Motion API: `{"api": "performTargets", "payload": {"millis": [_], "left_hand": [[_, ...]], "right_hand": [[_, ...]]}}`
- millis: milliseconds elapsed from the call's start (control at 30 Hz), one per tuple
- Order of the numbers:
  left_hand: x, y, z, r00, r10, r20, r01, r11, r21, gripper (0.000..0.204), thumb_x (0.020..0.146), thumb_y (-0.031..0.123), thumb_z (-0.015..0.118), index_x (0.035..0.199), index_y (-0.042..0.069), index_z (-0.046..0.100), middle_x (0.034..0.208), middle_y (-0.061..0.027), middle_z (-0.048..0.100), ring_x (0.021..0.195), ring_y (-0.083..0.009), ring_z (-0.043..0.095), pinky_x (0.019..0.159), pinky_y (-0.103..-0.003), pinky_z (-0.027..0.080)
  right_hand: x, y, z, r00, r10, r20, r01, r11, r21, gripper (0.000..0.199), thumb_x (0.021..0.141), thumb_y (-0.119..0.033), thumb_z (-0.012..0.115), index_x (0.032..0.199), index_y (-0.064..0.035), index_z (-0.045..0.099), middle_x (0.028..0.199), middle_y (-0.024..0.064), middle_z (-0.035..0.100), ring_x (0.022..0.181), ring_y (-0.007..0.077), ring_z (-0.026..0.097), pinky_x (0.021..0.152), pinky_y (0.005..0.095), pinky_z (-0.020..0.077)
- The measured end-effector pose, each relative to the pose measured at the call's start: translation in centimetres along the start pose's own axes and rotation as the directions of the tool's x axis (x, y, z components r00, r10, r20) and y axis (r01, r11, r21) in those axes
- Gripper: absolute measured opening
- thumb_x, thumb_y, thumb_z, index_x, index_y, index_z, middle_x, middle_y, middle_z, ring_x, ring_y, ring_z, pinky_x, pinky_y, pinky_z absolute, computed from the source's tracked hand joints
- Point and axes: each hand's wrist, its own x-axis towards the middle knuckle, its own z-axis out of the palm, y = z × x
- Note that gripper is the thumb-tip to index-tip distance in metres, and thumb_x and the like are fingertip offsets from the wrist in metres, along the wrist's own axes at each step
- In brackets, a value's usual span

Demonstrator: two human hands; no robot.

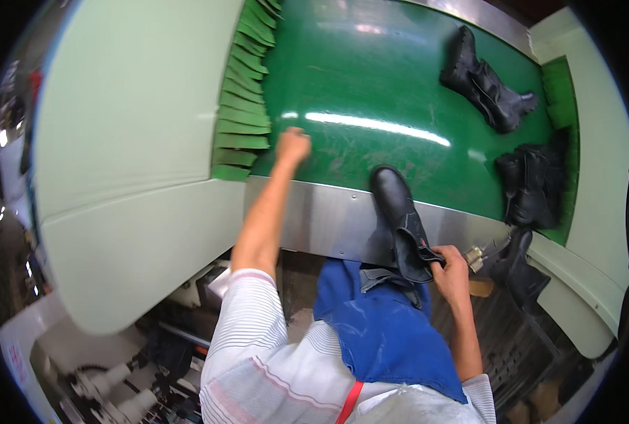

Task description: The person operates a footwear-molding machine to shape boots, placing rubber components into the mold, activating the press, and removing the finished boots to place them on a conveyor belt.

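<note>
A black boot (399, 212) lies across the metal edge of the green conveyor belt (357, 78), its toe on the belt and its open top toward me. My right hand (452, 272) is closed on the rim of that top. Out over the belt, beside the green strip curtain (243, 99), is my left hand (294, 146). Its fingers look curled in, and whatever they may hold is hidden. A dark piece of leather or shoe (388, 278) rests on the blue apron (399, 332) over my lap, partly covered by the boot.
Another black boot (490, 81) lies at the far right of the belt. More dark footwear (533, 184) sits by the right-hand opening, and a black boot (519, 272) hangs below the edge there. Pale green machine housings (130, 99) flank the belt. A steel strip (300, 215) borders its near side.
</note>
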Motion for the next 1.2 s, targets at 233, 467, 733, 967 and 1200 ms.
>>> {"api": "performTargets", "payload": {"millis": [233, 467, 733, 967, 1200], "left_hand": [[16.6, -9.6, -5.6, 0.914, -0.216, -0.343, 0.327, 0.892, 0.311, 0.060, 0.088, 0.033, 0.063, 0.135, -0.004, 0.057, 0.143, -0.0327, 0.046, 0.135, -0.0498, 0.044, 0.112, -0.055, 0.042], [28.4, -15.1, -5.7, 0.916, 0.166, -0.366, 0.047, 0.860, 0.508, 0.087, 0.087, 0.073, 0.054, 0.151, 0.014, 0.051, 0.156, -0.0178, 0.050, 0.143, -0.0400, 0.047, 0.116, -0.050, 0.039], [31.3, -18.7, -6.1, 0.894, 0.179, -0.412, 0.001, 0.916, 0.400, 0.073, 0.095, 0.066, 0.050, 0.148, 0.017, 0.055, 0.155, -0.0130, 0.053, 0.140, -0.0394, 0.050, 0.113, -0.050, 0.041], [19.7, -5.5, -3.6, 0.765, 0.448, -0.462, -0.240, 0.865, 0.441, 0.033, 0.089, 0.035, 0.062, 0.108, 0.013, 0.077, 0.110, -0.0159, 0.076, 0.099, -0.0428, 0.071, 0.085, -0.054, 0.057], [-3.6, -4.8, 1.6, 0.947, 0.290, -0.140, -0.188, 0.849, 0.493, 0.018, 0.095, 0.027, 0.063, 0.095, 0.009, 0.067, 0.088, -0.0130, 0.071, 0.079, -0.0330, 0.073, 0.067, -0.047, 0.059]], "right_hand": [[1.6, -4.1, 0.5, 0.996, 0.085, 0.022, -0.076, 0.957, -0.281, 0.030, 0.078, -0.005, 0.073, 0.108, -0.0010, 0.073, 0.109, 0.0171, 0.070, 0.101, 0.0380, 0.067, 0.090, 0.0436, 0.0538], [4.1, -4.9, 2.9, 0.953, 0.297, -0.059, -0.302, 0.948, -0.097, 0.023, 0.084, -0.005, 0.075, 0.106, 0.0013, 0.072, 0.101, 0.0183, 0.071, 0.095, 0.0374, 0.069, 0.087, 0.0411, 0.0543], [5.4, -2.6, 3.1, 0.927, 0.358, -0.111, -0.367, 0.926, -0.082, 0.026, 0.087, 0.000, 0.061, 0.111, 0.0013, 0.072, 0.104, 0.0197, 0.073, 0.098, 0.0342, 0.072, 0.090, 0.0372, 0.0544], [4.8, -1.0, 3.1, 0.941, 0.324, -0.098, -0.330, 0.942, -0.056, 0.020, 0.093, -0.007, 0.065, 0.110, -0.0011, 0.072, 0.100, 0.0191, 0.074, 0.094, 0.0322, 0.073, 0.085, 0.0375, 0.0548], [3.3, 1.0, 2.3, 0.989, 0.133, -0.072, -0.140, 0.986, -0.096, 0.020, 0.092, -0.008, 0.064, 0.110, -0.0011, 0.071, 0.102, 0.0235, 0.072, 0.097, 0.0420, 0.070, 0.085, 0.0430, 0.0536]]}}
